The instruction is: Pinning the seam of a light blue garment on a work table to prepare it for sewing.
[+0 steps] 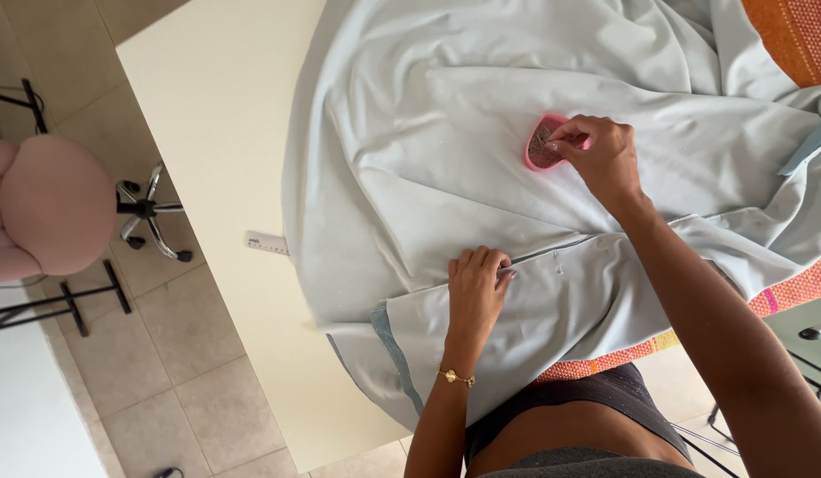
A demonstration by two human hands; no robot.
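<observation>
A large pale blue-grey fabric (446,115) lies spread over a cream table (216,97). My left hand (477,288) presses down on a folded edge of the fabric, fingers curled at the fold line. My right hand (596,155) reaches into a small pink heart-shaped dish of pins (539,150) that sits on the fabric, fingertips pinched over the pins. Whether a pin is between the fingers cannot be made out. A couple of pins (557,263) appear stuck along the fold to the right of my left hand.
A white ruler (266,242) pokes out from under the fabric's left edge. An orange woven cloth (796,35) lies under the fabric at the right. A pink swivel chair (52,212) stands on the tiled floor at the left.
</observation>
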